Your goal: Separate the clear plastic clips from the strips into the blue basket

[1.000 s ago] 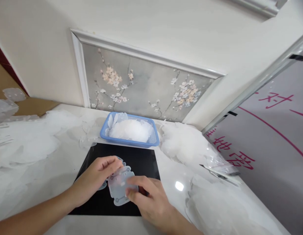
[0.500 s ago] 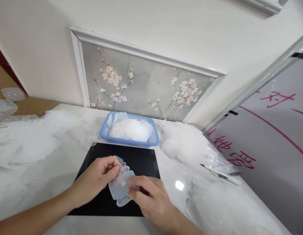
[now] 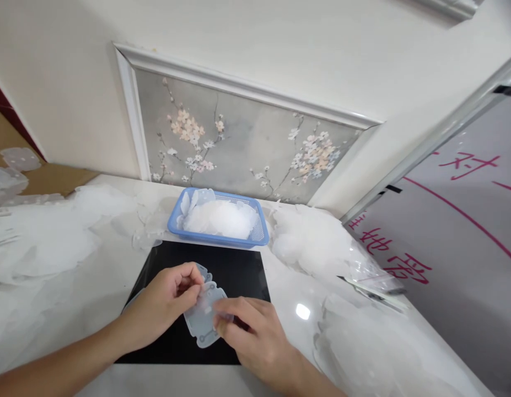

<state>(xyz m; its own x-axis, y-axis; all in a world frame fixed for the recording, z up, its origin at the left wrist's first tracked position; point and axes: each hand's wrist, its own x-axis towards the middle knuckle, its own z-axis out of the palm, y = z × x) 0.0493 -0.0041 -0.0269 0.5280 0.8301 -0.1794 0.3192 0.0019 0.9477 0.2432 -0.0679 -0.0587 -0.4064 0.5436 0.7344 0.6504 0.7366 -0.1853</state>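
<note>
A translucent, pale plastic piece [image 3: 203,325] with a scalloped edge and small ringed holes is held above a black mat [image 3: 234,270]. My left hand [image 3: 168,300] pinches its upper left edge between thumb and fingertips. On the right side of the piece, my right hand [image 3: 255,333] closes thumb and forefinger on its edge. Part of a similar piece shows beyond my left fingertips; whether the two are joined, I cannot tell. Another pale edge peeks out on the mat's left side, behind my left wrist.
Behind the mat stands a blue perforated basket [image 3: 218,241] heaped with white translucent pieces. More pieces lie in a left pile [image 3: 44,237], a right pile [image 3: 308,240] and a near right pile [image 3: 362,342]. A whiteboard [image 3: 457,237] with red writing borders the right side.
Both hands stay nearly where they were, gripping the same plastic piece. The view has shifted very slightly; nothing else has visibly moved.
</note>
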